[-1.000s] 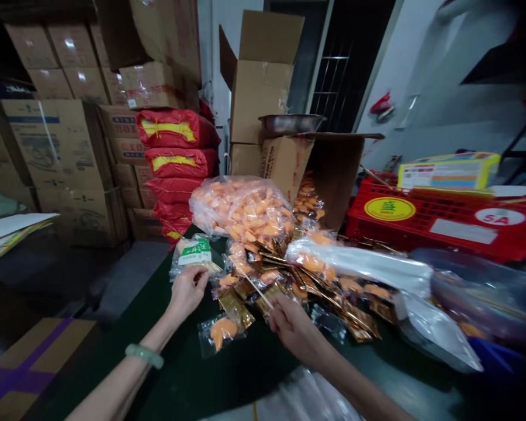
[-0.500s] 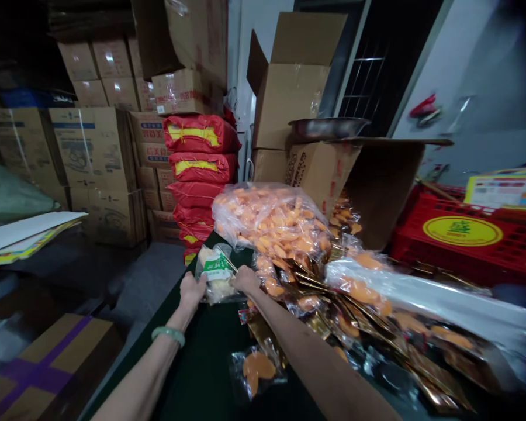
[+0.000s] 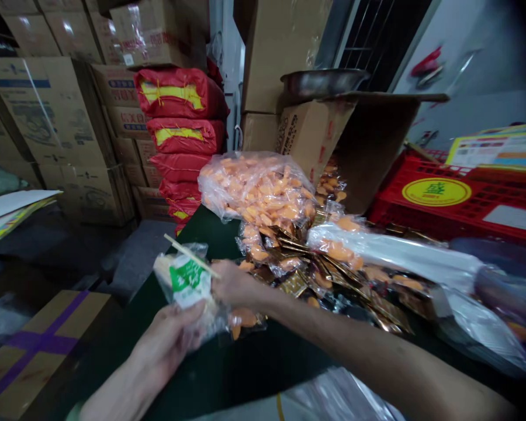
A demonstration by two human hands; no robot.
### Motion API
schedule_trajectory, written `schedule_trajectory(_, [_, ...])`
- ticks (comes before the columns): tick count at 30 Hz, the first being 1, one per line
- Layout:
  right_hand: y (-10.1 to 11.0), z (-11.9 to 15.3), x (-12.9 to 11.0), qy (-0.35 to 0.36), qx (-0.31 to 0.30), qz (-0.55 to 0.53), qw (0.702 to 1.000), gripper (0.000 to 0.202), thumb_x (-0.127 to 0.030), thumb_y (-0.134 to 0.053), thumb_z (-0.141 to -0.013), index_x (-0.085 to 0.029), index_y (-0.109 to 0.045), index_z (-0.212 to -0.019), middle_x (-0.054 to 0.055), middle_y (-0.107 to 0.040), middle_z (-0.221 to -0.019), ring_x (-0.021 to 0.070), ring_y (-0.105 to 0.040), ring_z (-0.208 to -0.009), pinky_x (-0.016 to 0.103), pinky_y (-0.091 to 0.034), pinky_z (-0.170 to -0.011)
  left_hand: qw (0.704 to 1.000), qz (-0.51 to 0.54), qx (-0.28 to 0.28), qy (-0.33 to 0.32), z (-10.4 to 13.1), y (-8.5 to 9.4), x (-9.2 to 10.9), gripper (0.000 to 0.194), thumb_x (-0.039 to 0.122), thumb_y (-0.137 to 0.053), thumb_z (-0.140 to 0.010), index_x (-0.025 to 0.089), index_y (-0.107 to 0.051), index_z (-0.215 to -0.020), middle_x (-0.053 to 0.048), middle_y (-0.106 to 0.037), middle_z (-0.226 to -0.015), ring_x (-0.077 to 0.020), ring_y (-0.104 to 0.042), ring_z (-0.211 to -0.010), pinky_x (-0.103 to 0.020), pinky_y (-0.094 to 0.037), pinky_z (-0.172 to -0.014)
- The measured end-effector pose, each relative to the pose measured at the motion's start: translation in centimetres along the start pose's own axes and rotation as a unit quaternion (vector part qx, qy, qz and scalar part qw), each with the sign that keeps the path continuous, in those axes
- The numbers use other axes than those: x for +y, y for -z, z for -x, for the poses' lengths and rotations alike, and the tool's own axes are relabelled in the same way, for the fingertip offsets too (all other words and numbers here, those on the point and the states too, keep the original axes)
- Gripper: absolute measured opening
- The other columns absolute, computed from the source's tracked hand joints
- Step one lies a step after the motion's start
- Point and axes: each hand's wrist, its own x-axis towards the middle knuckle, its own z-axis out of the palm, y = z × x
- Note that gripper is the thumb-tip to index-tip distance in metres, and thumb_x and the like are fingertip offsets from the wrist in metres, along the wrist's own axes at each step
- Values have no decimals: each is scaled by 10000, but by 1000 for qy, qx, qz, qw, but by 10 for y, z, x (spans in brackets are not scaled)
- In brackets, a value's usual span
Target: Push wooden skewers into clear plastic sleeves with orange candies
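A clear plastic bag with a green and white label [image 3: 187,282] is held over the dark green table [image 3: 284,356]. Its pale contents are hard to make out. My left hand [image 3: 169,336] grips the bag's lower left side, thumb on the front. At the bag's right edge, my right hand [image 3: 234,285] is closed around a thin pale stick [image 3: 186,252], which slants across the top of the bag. Behind my right hand lie gold packets and small clear packets of orange pieces [image 3: 289,263].
A large clear bag of orange pieces [image 3: 258,187] sits at the table's back. Red bundles [image 3: 182,93] are stacked behind it. A red crate [image 3: 477,199] stands right, an open cardboard box [image 3: 377,158] back right, and a purple-taped carton [image 3: 61,321] lower left.
Both hands have drawn the labelled bag closer and lower left. The stick now shows more clearly, and a clear plastic sheet has come into view at the bottom edge.
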Motion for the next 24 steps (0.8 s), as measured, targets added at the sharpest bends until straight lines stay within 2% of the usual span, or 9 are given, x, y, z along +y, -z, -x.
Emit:
schedule_trajectory(2, [-20,34,2,3,-40,63,997,87,-168,-530,-701,-110,-592,-681,22,-601,-621,117,-515,-550,194,-313,-457,997,-19,11,71,24,13,-20,368,253,-776,-532,111,-628,-837,-60,-635,-573,-148,-546,-427,-207,-384,-357])
schedule_trajectory(4, [-33,58,9,-13,-63,132,989,140,-144,-516,-686,-108,-598,-793,75,-640,-698,172,-566,-604,225,-346,-485,994,-40,22,98,31,16,-36,380,276,-765,-536,124,-616,-850,-78,-658,-620,-187,-578,-463,-255,-436,-387])
schedule_trajectory(7, [-31,69,27,-40,-58,216,974,279,-150,-535,-668,-104,-563,-942,124,-659,-800,250,-612,-721,288,-413,-576,993,-88,13,79,17,-6,-46,249,242,-693,-607,123,-569,-788,-64,-636,-575,-202,-580,-459,-280,-448,-377])
schedule_trajectory(10, [-1,62,53,-59,-20,281,958,375,-170,-583,-651,-95,-519,-1012,153,-648,-887,289,-611,-834,338,-440,-672,994,-97,-30,33,-15,-50,-47,91,140,-580,-674,127,-520,-741,-25,-590,-515,-191,-569,-440,-282,-452,-383])
schedule_trajectory(13, [41,54,84,-73,23,326,942,323,-177,-517,-740,-98,-494,-1052,166,-628,-959,281,-601,-893,353,-442,-716,991,-97,-87,-3,-50,-103,-50,76,85,-519,-711,123,-523,-777,-21,-595,-558,-181,-567,-450,-311,-471,-434])
schedule_trajectory(16, [81,49,113,-83,57,355,929,273,-174,-425,-831,-102,-478,-1090,151,-615,-993,253,-592,-920,361,-443,-751,987,-110,-117,-12,-84,-152,-53,44,83,-507,-756,101,-539,-780,-27,-593,-604,-163,-563,-476,-321,-480,-488])
schedule_trajectory(18, [103,44,127,-89,73,367,923,261,-207,-399,-875,-112,-479,-1105,116,-607,-1001,218,-586,-917,369,-450,-772,985,-114,-129,-10,-105,-178,-52,57,136,-508,-807,95,-547,-813,-16,-585,-654,-135,-561,-525,-301,-486,-532])
schedule_trajectory(21, [129,36,135,-93,85,380,916,276,-286,-438,-883,-131,-500,-1102,72,-584,-1020,181,-573,-909,388,-460,-792,984,-99,-145,-13,-124,-201,-48,126,216,-507,-844,107,-548,-891,-13,-590,-743,-113,-568,-606,-279,-490,-591])
schedule_trajectory(24, [139,32,125,-96,78,389,913,269,-310,-481,-863,-134,-535,-1060,63,-576,-1028,175,-569,-902,383,-471,-782,985,-72,-158,-23,-122,-198,-45,88,173,-512,-822,119,-545,-883,-15,-600,-716,-131,-580,-617,-276,-480,-606])
